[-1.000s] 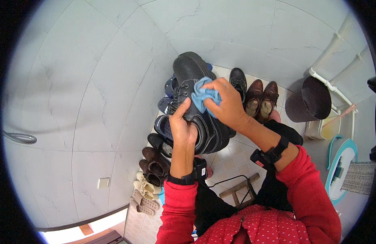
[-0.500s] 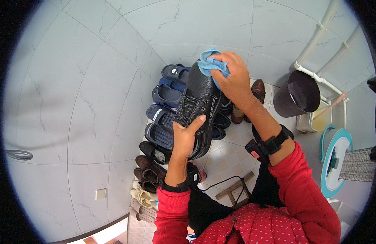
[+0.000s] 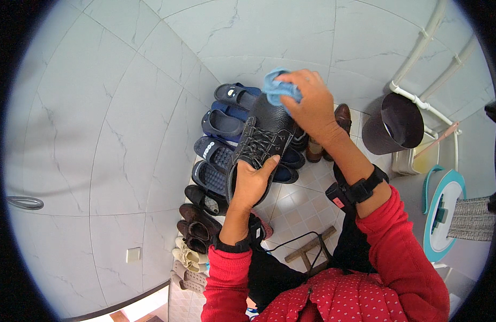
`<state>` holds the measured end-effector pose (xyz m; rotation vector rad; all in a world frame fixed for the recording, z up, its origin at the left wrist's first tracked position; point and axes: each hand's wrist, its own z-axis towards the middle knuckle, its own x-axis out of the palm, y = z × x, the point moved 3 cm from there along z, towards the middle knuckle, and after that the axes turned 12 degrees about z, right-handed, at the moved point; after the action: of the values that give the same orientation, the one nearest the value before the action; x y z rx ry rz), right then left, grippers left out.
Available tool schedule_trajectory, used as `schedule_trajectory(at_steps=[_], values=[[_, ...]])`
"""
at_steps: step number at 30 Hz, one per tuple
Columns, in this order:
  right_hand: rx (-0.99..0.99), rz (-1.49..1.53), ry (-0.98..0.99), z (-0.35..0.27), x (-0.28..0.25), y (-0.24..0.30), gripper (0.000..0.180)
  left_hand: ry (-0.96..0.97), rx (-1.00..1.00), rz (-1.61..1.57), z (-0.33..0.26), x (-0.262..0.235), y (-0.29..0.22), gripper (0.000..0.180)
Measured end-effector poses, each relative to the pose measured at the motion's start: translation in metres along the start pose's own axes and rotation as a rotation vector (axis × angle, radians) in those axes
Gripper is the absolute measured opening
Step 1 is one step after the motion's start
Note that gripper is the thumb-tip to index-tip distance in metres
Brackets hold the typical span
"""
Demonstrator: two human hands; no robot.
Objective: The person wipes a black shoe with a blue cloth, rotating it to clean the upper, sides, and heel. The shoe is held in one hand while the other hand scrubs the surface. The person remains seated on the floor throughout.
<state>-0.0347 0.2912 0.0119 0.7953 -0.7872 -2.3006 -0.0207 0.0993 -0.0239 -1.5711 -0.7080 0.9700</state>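
A black lace-up leather shoe (image 3: 264, 134) is held up in front of me, its toe pointing away. My left hand (image 3: 252, 180) grips it at the opening, thumb on the side below the laces and the other fingers hidden inside. In my right hand (image 3: 311, 102) a bunched light-blue cloth (image 3: 279, 87) is pinched at the shoe's toe, covering the tip. Whether the cloth presses on the leather or hovers just over it, I cannot tell.
Several slippers (image 3: 213, 153) and shoes line the left wall. Brown leather shoes (image 3: 342, 118) stand ahead on the tiled floor. To the right are a dark bin (image 3: 393, 126), white pipes (image 3: 414, 99) and a teal-rimmed bucket (image 3: 426, 209). A wooden stool (image 3: 312, 249) sits between my legs.
The shoe has turned in my left hand, so its laces now face me more and less of its side shows. My right hand and the cloth have shifted only slightly.
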Motion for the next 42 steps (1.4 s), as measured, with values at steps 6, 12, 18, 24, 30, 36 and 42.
schedule_trajectory(at_steps=[6, 12, 18, 24, 30, 36, 42], values=[[0.047, 0.020, -0.008, 0.003, -0.007, -0.007, 0.026, 0.056, 0.051, 0.110, 0.001, 0.000, 0.002, 0.026], [-0.060, 0.053, 0.239, -0.006, 0.003, 0.009, 0.030, 0.049, 0.007, 0.054, 0.002, 0.000, 0.002, 0.026], [0.021, 0.068, 0.068, -0.003, 0.001, 0.005, 0.028, 0.017, 0.003, -0.106, 0.003, 0.000, -0.005, 0.022], [0.029, 0.151, -0.028, -0.003, 0.004, 0.001, 0.027, -0.094, -0.044, -0.302, 0.004, -0.007, -0.005, 0.029], [0.044, 0.246, 0.036, -0.013, 0.018, 0.003, 0.026, -0.197, -0.040, -0.554, 0.010, -0.016, -0.002, 0.037], [0.138, 0.341, 0.086, -0.025, 0.033, 0.007, 0.025, -0.304, -0.056, -0.694, 0.016, -0.026, 0.002, 0.033], [0.135, 0.423, 0.250, -0.041, 0.045, 0.020, 0.026, -0.388, -0.072, -0.812, 0.029, -0.041, 0.020, 0.026]])
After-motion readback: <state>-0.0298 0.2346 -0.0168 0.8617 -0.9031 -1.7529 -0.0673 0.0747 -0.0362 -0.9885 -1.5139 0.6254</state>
